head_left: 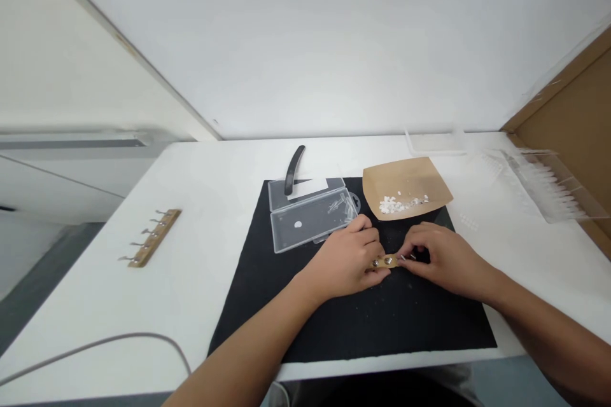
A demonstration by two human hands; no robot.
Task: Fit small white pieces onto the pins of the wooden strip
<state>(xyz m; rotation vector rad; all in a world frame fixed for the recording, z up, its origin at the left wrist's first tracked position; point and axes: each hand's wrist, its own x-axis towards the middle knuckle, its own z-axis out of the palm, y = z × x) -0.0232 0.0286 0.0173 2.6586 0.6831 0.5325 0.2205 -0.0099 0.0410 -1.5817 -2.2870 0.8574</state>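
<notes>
My left hand (344, 261) is closed around a small wooden strip (389, 261) that carries shiny metal pieces, above a black mat (363, 327). Part of the strip is hidden under my fingers. At its right end, my right hand (443, 259) pinches close against it with thumb and fingertips. Thin pale pieces show at those fingertips, too small to name. Behind my left hand lies an open clear plastic case (310, 229) with clear slivers and a white dot inside. A brown paper tray (398, 178) with white bits sits beyond my right hand.
A curved black nail file (293, 168) rests over the case lid and a white card (310, 188). To the left lies another wooden strip (155, 238) with several metal prongs. Clear plastic boxes (548, 184) stand at right, and a grey cable (138, 334) curves at front left.
</notes>
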